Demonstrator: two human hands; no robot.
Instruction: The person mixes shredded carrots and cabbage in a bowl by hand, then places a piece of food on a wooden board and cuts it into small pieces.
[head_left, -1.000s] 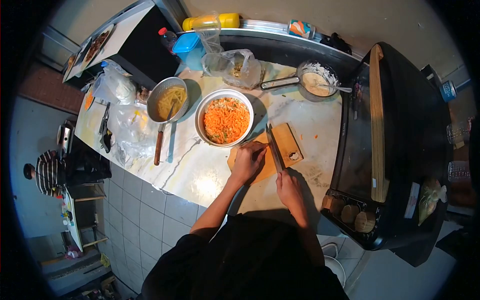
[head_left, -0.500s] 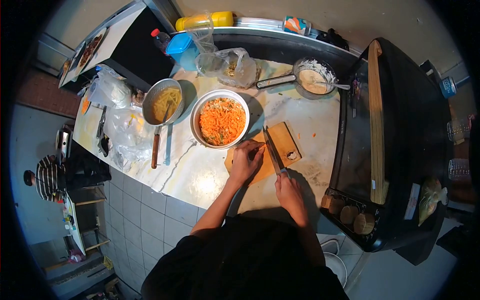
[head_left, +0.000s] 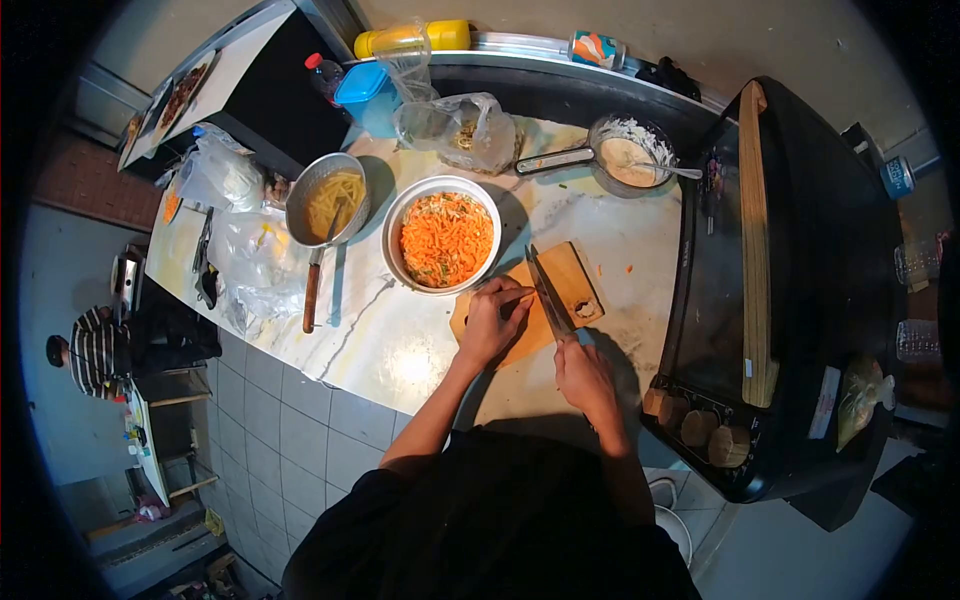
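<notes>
My left hand (head_left: pixel 490 326) is closed at the left part of a wooden cutting board (head_left: pixel 570 275), its fingertips pinching a small orange piece of carrot (head_left: pixel 530 293), mostly hidden. In my right hand (head_left: pixel 585 378) is a kitchen knife (head_left: pixel 549 292), gripped by the handle. Its long blade points away from me across the board, just right of the left fingertips. A small pale round scrap (head_left: pixel 585 310) lies near the board's right edge. Just beyond my left hand stands a white bowl (head_left: pixel 391 240) full of shredded carrot (head_left: pixel 445 240) with pale and green bits.
Left of the bowl is a saucepan (head_left: pixel 296 215) of pale strips in liquid. A pan (head_left: pixel 630 165) of creamy sauce with a spoon stands at the back right, near a large black appliance (head_left: pixel 830 250). Plastic bags (head_left: pixel 255 260) lie left. Farther off is another person (head_left: pixel 95 350).
My right hand and the knife handle have shifted slightly right, turning the blade a little. The left hand stays at nearly the same spot on the board.
</notes>
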